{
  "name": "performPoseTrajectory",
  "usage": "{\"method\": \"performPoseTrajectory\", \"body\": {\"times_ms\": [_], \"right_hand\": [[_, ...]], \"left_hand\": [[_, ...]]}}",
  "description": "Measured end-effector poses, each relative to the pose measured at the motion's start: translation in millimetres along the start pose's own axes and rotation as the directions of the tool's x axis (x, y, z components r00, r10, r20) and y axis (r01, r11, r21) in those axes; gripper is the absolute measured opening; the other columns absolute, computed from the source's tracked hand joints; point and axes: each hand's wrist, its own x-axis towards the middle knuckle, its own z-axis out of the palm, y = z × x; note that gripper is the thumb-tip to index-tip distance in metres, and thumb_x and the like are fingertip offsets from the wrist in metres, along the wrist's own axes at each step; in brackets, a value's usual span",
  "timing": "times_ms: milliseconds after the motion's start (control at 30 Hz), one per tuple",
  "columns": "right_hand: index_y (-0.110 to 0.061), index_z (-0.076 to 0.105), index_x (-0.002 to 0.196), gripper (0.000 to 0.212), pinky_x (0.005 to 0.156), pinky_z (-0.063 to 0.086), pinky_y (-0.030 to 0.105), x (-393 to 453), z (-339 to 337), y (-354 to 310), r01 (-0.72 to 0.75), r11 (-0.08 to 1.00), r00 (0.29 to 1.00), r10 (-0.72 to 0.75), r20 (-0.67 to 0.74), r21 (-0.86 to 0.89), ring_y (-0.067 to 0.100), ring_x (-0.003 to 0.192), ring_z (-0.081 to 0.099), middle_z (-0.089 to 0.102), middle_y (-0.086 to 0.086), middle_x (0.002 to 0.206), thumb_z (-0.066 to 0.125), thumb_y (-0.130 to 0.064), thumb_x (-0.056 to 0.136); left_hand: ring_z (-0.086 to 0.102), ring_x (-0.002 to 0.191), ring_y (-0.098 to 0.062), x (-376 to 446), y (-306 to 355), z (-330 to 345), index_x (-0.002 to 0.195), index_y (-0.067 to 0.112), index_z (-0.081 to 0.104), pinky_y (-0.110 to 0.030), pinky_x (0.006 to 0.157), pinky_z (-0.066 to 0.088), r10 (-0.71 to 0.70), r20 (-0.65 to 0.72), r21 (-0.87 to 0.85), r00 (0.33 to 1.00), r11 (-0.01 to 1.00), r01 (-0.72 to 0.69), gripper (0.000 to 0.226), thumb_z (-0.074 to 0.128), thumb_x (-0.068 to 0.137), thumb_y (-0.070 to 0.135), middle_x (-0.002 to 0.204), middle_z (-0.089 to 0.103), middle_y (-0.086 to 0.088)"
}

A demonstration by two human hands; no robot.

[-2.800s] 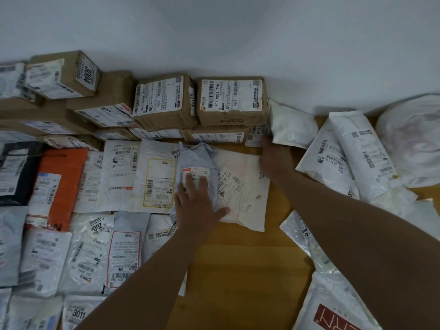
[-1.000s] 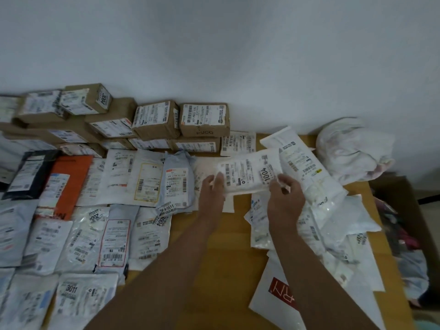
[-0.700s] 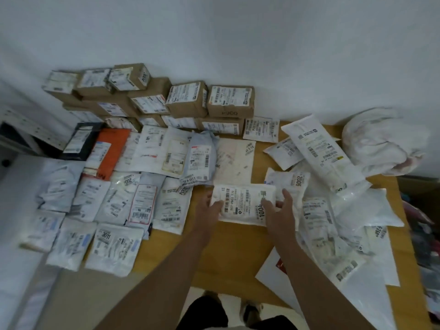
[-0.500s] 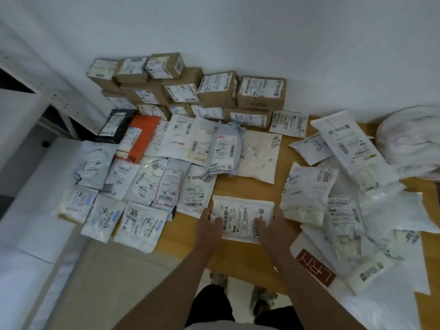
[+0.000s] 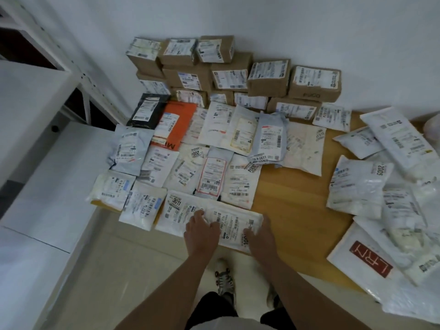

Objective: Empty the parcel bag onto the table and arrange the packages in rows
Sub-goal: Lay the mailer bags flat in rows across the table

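A white labelled package (image 5: 234, 225) lies flat at the front edge of the wooden table (image 5: 292, 201), just right of the package marked 3011 (image 5: 177, 210). My left hand (image 5: 201, 231) rests on its left end with the fingers spread. At the package's right end lies my right hand (image 5: 260, 235), thumb on the label and fingers straight along the edge. Rows of flat mailers (image 5: 212, 177) fill the table's left half, in front of stacked cardboard boxes (image 5: 269, 77). A sliver of the white parcel bag (image 5: 433, 126) shows at the far right.
A loose pile of white mailers (image 5: 385, 194) covers the table's right side, with a large white bag printed with red letters (image 5: 371, 260) at the front right. A white shelf unit (image 5: 35, 96) stands to the left. My feet (image 5: 225, 282) are below the table edge.
I lifted the package from the right pile, carried it down and left, and laid it at the front edge beside the 3011 package. My view has pulled back and tilted down.
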Motion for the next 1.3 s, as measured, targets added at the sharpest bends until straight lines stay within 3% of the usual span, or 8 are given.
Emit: {"method": "performPoseTrajectory", "body": {"times_ms": [200,500,767,900,1000,1133,1233,1300], "right_hand": [[-0.006,0.029,0.146,0.072,0.100,0.047,0.051,6,27,5,-0.004,1.000,0.994,0.005,-0.110,0.016,0.032,0.124,0.050,0.045,0.013,0.137,0.063,-0.020,0.084],[-0.002,0.028,0.148,0.070,0.103,0.036,0.035,-4,39,-3,0.010,0.998,0.984,-0.021,-0.176,-0.062,0.030,0.131,0.039,0.038,0.015,0.141,0.064,-0.016,0.089],[-0.004,0.028,0.148,0.074,0.104,0.037,0.045,-6,45,1,0.006,0.991,0.972,-0.038,-0.233,-0.134,0.035,0.131,0.037,0.035,0.020,0.142,0.068,-0.021,0.087],[-0.008,0.032,0.146,0.070,0.103,0.037,0.045,-8,41,2,-0.005,0.989,0.970,-0.031,-0.240,-0.147,0.034,0.130,0.038,0.037,0.017,0.141,0.068,-0.023,0.088],[-0.008,0.033,0.146,0.065,0.105,0.034,0.047,-10,28,4,-0.028,0.961,0.958,-0.053,-0.281,-0.276,0.038,0.130,0.036,0.038,0.020,0.140,0.064,-0.025,0.091],[-0.016,0.042,0.143,0.068,0.103,0.035,0.052,-13,-13,19,-0.162,0.841,0.900,-0.088,-0.426,-0.517,0.035,0.134,0.036,0.042,0.013,0.143,0.068,-0.029,0.082],[-0.017,0.034,0.144,0.075,0.108,0.028,0.055,-15,-62,49,-0.357,0.796,0.817,0.011,-0.577,-0.490,0.035,0.141,0.024,0.029,0.014,0.151,0.069,-0.032,0.079],[-0.020,0.025,0.148,0.080,0.113,0.021,0.056,-16,-98,74,-0.486,0.775,0.765,0.152,-0.626,-0.405,0.034,0.147,0.013,0.018,0.013,0.158,0.065,-0.037,0.081]], "left_hand": [[0.049,0.117,-0.026,19,-20,-9,0.133,0.015,0.041,-0.043,0.097,0.041,0.066,0.103,0.078,0.992,0.994,-0.074,0.053,0.057,0.086,0.033,0.127,0.053,-0.007],[0.047,0.119,-0.025,28,-32,-15,0.133,0.016,0.042,-0.042,0.099,0.038,0.132,0.150,0.067,0.980,0.987,-0.143,0.051,0.056,0.086,0.032,0.127,0.050,-0.005],[0.047,0.114,-0.026,29,-38,-12,0.129,0.014,0.041,-0.042,0.095,0.043,0.175,0.156,0.064,0.972,0.980,-0.187,0.050,0.056,0.086,0.032,0.127,0.045,-0.009],[0.043,0.119,-0.029,20,-31,-11,0.135,0.015,0.040,-0.043,0.099,0.039,0.221,0.087,0.127,0.971,0.965,-0.231,0.058,0.059,0.081,0.028,0.133,0.042,-0.009],[0.049,0.109,-0.031,12,-19,-4,0.129,0.015,0.046,-0.045,0.089,0.044,0.390,0.021,0.138,0.920,0.911,-0.389,0.062,0.065,0.071,0.023,0.125,0.049,-0.010],[0.052,0.107,-0.032,2,8,14,0.123,0.016,0.050,-0.045,0.086,0.047,0.566,0.094,0.116,0.819,0.811,-0.574,0.058,0.066,0.067,0.021,0.123,0.053,-0.013],[0.050,0.109,-0.030,-13,30,34,0.123,0.015,0.051,-0.042,0.087,0.046,0.635,0.212,0.123,0.742,0.736,-0.665,0.050,0.053,0.074,0.025,0.125,0.050,-0.011],[0.045,0.115,-0.029,-23,45,46,0.127,0.014,0.049,-0.041,0.093,0.042,0.650,0.291,0.123,0.702,0.702,-0.702,0.050,0.044,0.079,0.027,0.130,0.045,-0.009]]}}
